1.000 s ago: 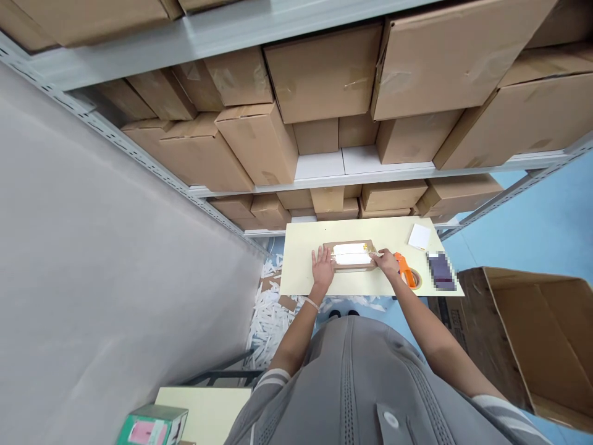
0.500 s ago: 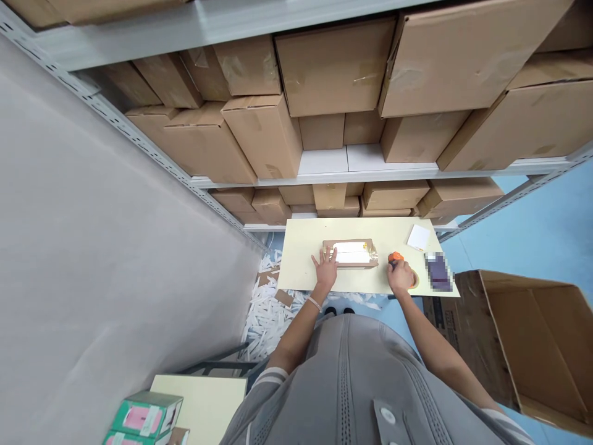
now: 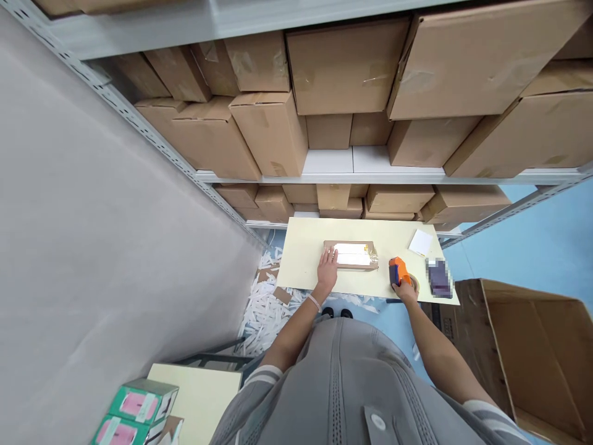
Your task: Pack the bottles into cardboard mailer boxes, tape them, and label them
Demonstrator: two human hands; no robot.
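A small cardboard box with white labels on top lies on the cream table. My left hand rests on the left end of this box, fingers stretched out over it. Shiny clear tape covers the box's right end. To the right, my right hand is wrapped round an orange and dark tape dispenser with a tape roll at its rear. The dispenser is near the table's front edge, apart from the box. My palm hides part of its handle.
A white card stack and a blurred dark item lie at the table's right. Shelves of cardboard cartons rise behind. A large open carton stands at right; paper strips litter the floor at left. Green boxes sit lower left.
My right hand has drawn slightly back toward me and turned the tape dispenser, so more of its orange body shows. The fingers of my left hand are closer together on the box.
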